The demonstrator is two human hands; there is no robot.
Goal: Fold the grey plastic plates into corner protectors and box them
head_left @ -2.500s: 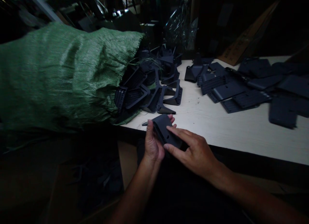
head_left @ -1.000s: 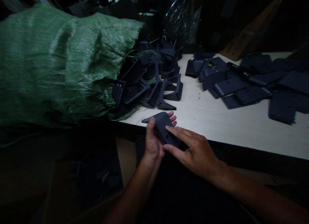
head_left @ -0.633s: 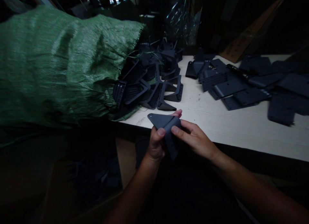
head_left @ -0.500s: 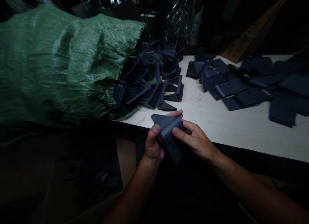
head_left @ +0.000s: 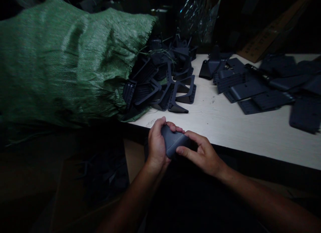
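Both hands are closed around one dark grey plastic bracket (head_left: 174, 139), held just off the front edge of the table. My left hand (head_left: 157, 142) wraps its left side, thumb on top and fingers curled over the far edge. On the right side, my right hand (head_left: 203, 152) pinches it between thumb and fingers. The bracket's lower part is lost in shadow. Beyond the hands, similar angled brackets (head_left: 160, 92) spill in a heap from the mouth of a green woven sack (head_left: 82, 59).
Flatter dark plastic pieces (head_left: 255, 89) lie piled on the right of the pale table (head_left: 213, 122). Below, at the left, a cardboard box (head_left: 131, 159) holds more dark parts. A cardboard sheet (head_left: 265, 39) leans at the back, near crinkled clear plastic film (head_left: 198, 15).
The bracket has turned in my hands, and its pointed, holed end is now covered by my left hand. My left fingers have curled over it. The view has shifted slightly.
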